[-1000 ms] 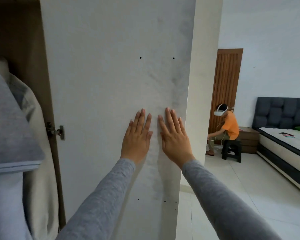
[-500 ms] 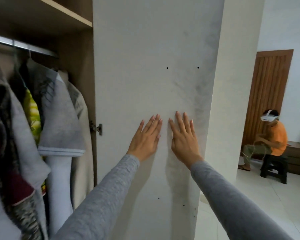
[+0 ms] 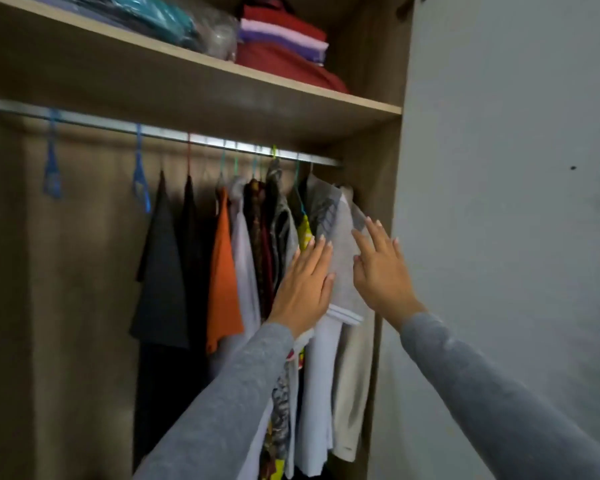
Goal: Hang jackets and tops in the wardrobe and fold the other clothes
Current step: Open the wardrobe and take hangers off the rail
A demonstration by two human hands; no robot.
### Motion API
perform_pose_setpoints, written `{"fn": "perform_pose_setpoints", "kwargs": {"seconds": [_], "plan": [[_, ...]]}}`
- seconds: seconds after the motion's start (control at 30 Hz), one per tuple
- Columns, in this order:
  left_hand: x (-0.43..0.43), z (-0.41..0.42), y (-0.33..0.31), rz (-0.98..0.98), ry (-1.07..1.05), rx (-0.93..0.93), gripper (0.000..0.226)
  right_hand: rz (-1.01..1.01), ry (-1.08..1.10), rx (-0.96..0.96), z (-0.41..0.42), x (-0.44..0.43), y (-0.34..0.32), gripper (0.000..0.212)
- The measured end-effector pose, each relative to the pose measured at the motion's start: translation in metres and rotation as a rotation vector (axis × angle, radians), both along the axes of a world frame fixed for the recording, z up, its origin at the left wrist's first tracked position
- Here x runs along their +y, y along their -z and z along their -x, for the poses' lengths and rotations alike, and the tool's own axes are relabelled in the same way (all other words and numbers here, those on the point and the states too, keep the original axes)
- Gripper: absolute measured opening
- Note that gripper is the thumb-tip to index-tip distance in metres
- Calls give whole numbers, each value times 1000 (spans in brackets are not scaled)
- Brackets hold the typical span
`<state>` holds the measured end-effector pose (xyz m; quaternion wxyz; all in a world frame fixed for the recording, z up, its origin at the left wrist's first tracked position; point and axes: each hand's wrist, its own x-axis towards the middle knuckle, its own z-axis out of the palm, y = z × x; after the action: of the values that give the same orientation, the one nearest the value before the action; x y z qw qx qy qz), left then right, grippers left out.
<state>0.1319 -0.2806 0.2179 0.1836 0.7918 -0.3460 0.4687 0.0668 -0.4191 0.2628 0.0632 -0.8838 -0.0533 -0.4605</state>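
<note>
Both hands off the wardrobe door [image 3: 499, 237] now, were flat on it half a sec ago | left hand [image 3: 303, 289] and right hand [image 3: 381, 271] fingers straight, gripping nothing, flanking the grey top [image 3: 340, 244] | top hangs far right on the rail [image 3: 187, 135] | guessing they're just straightening it
</note>
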Motion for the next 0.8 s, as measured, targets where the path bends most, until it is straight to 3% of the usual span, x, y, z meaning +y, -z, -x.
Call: {"fn": "perform_pose_setpoints", "kwargs": {"seconds": [0.2,0.37,0.47,0.63,0.8], "plan": [[142,-6,-19,216,-249,-62,47,70,-345,-12,-43,128,-32,47],[233,-25,-24,542,-396,-100,34,-56,-576,-79,-78,224,-71,37],[283,-58,-22,838,-291,105,15,-137,-703,-63,-98,277,-99,32],[324,-107,-36,1319,119,683,28,-188,-752,84,-128,334,-138,42],[332,-152,-61,1417,399,941,33,-207,-614,275,-168,363,-163,48]]}}
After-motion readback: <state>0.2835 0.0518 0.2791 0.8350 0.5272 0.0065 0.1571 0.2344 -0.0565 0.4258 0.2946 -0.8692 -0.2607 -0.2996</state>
